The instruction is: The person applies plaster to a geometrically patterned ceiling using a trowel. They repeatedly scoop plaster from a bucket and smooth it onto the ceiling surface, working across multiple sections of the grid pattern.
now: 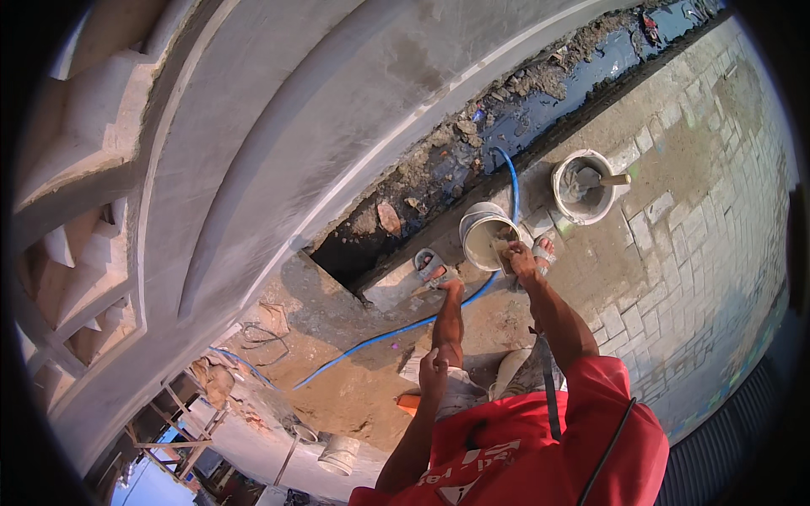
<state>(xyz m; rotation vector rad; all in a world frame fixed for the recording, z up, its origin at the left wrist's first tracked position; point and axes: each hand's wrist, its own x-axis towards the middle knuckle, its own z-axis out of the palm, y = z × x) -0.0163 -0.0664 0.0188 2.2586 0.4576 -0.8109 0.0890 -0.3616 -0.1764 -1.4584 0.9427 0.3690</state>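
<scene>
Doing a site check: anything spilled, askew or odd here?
The bucket by the right hand looks tilted, unlike the upright bucket with the wooden-handled tool. The blue hose, a possible trip hazard, lies loose underfoot and runs into the ditch. No obvious spill.

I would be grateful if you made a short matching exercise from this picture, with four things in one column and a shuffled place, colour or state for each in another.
Things:
1. Right hand
2. Left hand
3. Hose
4. Right bucket

Places, colours or states:
A. Blue, curving across the ground
B. With a light-handled tool standing in it
C. Beside the left leg, fingers curled
D. At the left bucket, holding a flat piece

Pairs: 1-D, 2-C, 3-A, 4-B
</scene>
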